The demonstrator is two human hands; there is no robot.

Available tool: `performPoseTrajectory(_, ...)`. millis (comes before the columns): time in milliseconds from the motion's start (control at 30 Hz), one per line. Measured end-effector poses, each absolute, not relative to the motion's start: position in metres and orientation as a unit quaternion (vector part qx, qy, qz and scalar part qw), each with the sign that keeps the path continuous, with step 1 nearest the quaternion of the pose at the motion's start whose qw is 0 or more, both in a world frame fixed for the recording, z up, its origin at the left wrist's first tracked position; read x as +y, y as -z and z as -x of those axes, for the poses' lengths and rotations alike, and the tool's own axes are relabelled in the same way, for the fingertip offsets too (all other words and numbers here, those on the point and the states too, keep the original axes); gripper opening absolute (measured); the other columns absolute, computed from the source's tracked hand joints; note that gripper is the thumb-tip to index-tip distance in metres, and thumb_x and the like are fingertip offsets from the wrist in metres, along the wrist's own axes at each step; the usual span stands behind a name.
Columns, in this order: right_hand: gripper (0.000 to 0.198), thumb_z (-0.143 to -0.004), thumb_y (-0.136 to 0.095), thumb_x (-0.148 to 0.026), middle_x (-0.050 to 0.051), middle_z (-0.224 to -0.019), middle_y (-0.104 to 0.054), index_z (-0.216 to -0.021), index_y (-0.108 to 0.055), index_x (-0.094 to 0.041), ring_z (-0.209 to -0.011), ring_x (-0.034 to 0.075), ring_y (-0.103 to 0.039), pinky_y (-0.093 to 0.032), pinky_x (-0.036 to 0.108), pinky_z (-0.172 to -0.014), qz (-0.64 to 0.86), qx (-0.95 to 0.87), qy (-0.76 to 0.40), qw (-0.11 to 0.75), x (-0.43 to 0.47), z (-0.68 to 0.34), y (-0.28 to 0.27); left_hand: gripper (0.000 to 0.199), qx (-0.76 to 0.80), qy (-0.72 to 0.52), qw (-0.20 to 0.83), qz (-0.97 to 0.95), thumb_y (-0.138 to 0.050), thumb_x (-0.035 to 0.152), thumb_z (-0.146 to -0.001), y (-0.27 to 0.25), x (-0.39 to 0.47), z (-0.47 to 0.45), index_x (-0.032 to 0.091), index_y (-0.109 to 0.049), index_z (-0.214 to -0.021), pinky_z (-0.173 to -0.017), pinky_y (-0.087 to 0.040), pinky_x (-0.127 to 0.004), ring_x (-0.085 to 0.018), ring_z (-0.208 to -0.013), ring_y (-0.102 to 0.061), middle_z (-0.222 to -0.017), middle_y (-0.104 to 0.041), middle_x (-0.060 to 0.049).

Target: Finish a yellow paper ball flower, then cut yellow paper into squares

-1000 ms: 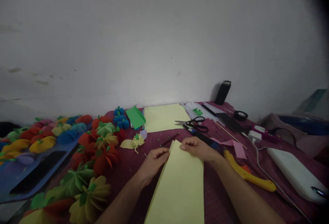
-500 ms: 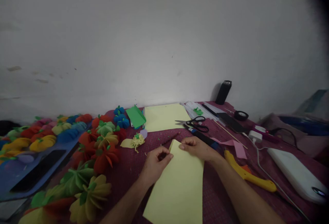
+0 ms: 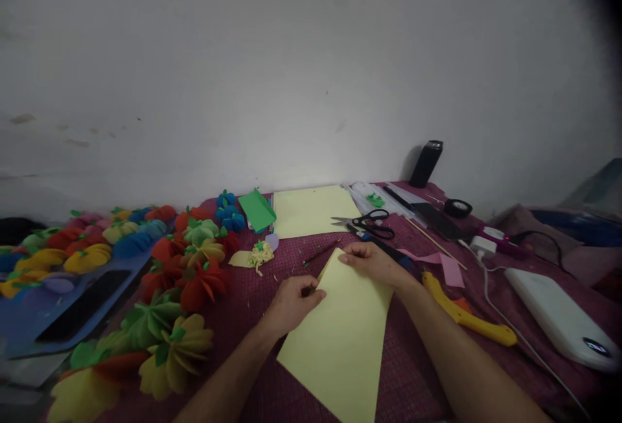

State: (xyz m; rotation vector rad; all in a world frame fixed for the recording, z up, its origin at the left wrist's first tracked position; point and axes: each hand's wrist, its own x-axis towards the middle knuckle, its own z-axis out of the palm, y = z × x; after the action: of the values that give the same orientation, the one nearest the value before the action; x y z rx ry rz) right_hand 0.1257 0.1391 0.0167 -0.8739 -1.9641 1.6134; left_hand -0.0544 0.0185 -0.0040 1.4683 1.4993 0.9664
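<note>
Pale yellow paper (image 3: 340, 345) is held over the near part of the worktop (image 3: 405, 365), around the middle from side to side. The worktop has a dark purple-red cloth on it, and its near edge is out of view. I can't tell if the low end of the paper touches the cloth.

The paper should be very light and bendy, but stiff enough to keep fairly flat. It may slide a bit, and a hard squeeze could crease or tear it. Its edges look like the best place to hold, with soft finger tips and not a whole fist.

It looks plain and smooth, with straight sides, and it is turned so one corner points to the far edge. By that corner, a second layer peeks out on the left.

The left hand (image 3: 291, 306) pinches the left side, thumb on top. A little farther away, the right hand (image 3: 372, 261) pinches near the far corner, its thumb on the paper too.

Past the hands lie black-handled scissors (image 3: 358, 222). Their blades rest on a flat pile of yellow sheets (image 3: 313, 212) near the worktop's far edge, by the wall (image 3: 311, 86).
</note>
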Motion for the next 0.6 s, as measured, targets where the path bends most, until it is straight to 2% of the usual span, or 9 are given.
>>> performPoseTrajectory(200, 0.033, -0.072, -0.059, -0.049, -0.002, -0.064, -0.057, -0.078, -0.054, -0.017, -0.050, 0.009, -0.051, -0.039, 0.021, -0.047, 0.310, -0.665, -0.636, 0.238, 0.140, -0.144, -0.028, 0.029, 0.614, -0.341, 0.382, -0.601, -0.051, 0.039, -0.077, -0.011, -0.016, 0.071, 0.015, -0.061, -0.065, -0.049, -0.029, -0.020, -0.011, -0.055, -0.046, -0.059, -0.054, 0.002)
performPoseTrajectory(300, 0.031, -0.068, -0.065, -0.045, -0.002, -0.065, -0.057, -0.078, -0.053, -0.019, -0.051, 0.011, -0.052, -0.040, 0.024, -0.049, 0.302, -0.613, -0.669, 0.293, 0.141, -0.161, -0.038, 0.031, 0.662, -0.385, 0.282, -0.577, -0.047, 0.039, -0.079, -0.023, -0.023, 0.089, 0.015, -0.058, -0.062, -0.052, -0.033, -0.021, -0.012, -0.054, -0.047, -0.055, -0.053, 0.002)
performPoseTrajectory(400, 0.031, -0.062, -0.070, -0.044, -0.003, -0.056, -0.053, -0.070, -0.050, -0.021, -0.048, 0.012, -0.049, -0.039, 0.026, -0.050, 0.254, -0.564, -0.680, 0.395, 0.147, -0.177, -0.043, 0.026, 0.716, -0.394, 0.164, -0.552, -0.045, 0.037, -0.081, -0.029, -0.018, 0.105, 0.016, -0.059, -0.073, -0.055, -0.038, -0.023, -0.014, -0.057, -0.052, -0.060, -0.057, 0.001)
performPoseTrajectory(500, 0.026, -0.065, -0.069, -0.040, -0.006, -0.047, -0.044, -0.067, -0.049, -0.024, -0.042, 0.011, -0.044, -0.039, 0.028, -0.051, 0.203, -0.517, -0.686, 0.470, 0.155, -0.186, -0.042, 0.026, 0.745, -0.306, 0.060, -0.590, -0.043, 0.031, -0.083, -0.024, -0.014, 0.105, 0.016, -0.060, -0.097, -0.073, -0.042, -0.029, -0.020, -0.081, -0.059, -0.090, -0.065, -0.007)
performPoseTrajectory(533, 0.025, -0.065, -0.069, -0.040, -0.006, -0.048, -0.046, -0.069, -0.049, -0.024, -0.043, 0.011, -0.045, -0.040, 0.029, -0.052, 0.205, -0.504, -0.684, 0.485, 0.158, -0.187, -0.041, 0.030, 0.753, -0.267, 0.023, -0.600, -0.044, 0.029, -0.083, -0.022, -0.014, 0.100, 0.016, -0.058, -0.106, -0.082, -0.040, -0.034, -0.024, -0.096, -0.056, -0.105, -0.062, -0.010)
performPoseTrajectory(600, 0.024, -0.068, -0.064, -0.045, -0.003, -0.055, -0.053, -0.073, -0.051, -0.025, -0.050, 0.015, -0.052, -0.042, 0.031, -0.055, 0.234, -0.505, -0.665, 0.498, 0.162, -0.188, -0.039, 0.041, 0.767, -0.195, -0.046, -0.609, -0.047, 0.028, -0.082, -0.015, -0.016, 0.082, 0.019, -0.049, -0.121, -0.096, -0.028, -0.046, -0.032, -0.120, -0.038, -0.133, -0.042, -0.012)
